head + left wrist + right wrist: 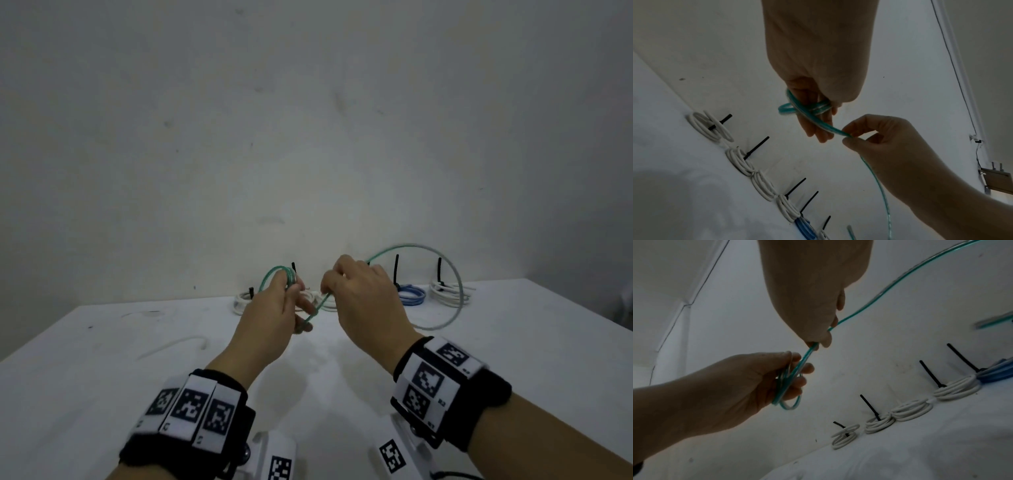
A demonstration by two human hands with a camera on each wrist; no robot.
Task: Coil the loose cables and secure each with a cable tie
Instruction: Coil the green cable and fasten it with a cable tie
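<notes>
A thin green cable [442, 270] is being wound above the white table [102, 377]. My left hand [291, 301] holds its small finished loops [813, 108] around the fingers, seen in the right wrist view as a green coil [789, 386]. My right hand [330, 287] pinches the cable just beside that coil [813, 345]. The free length arcs up and to the right, then down onto the table. A row of tied coils lies by the wall: white coils [910, 410] with black cable ties [929, 373] sticking up, and a blue coil [412, 294].
A loose white cable [178, 346] lies on the table to the left of my hands. The wall [308, 137] stands right behind the row of coils. The table's right edge [582, 308] runs diagonally at the right.
</notes>
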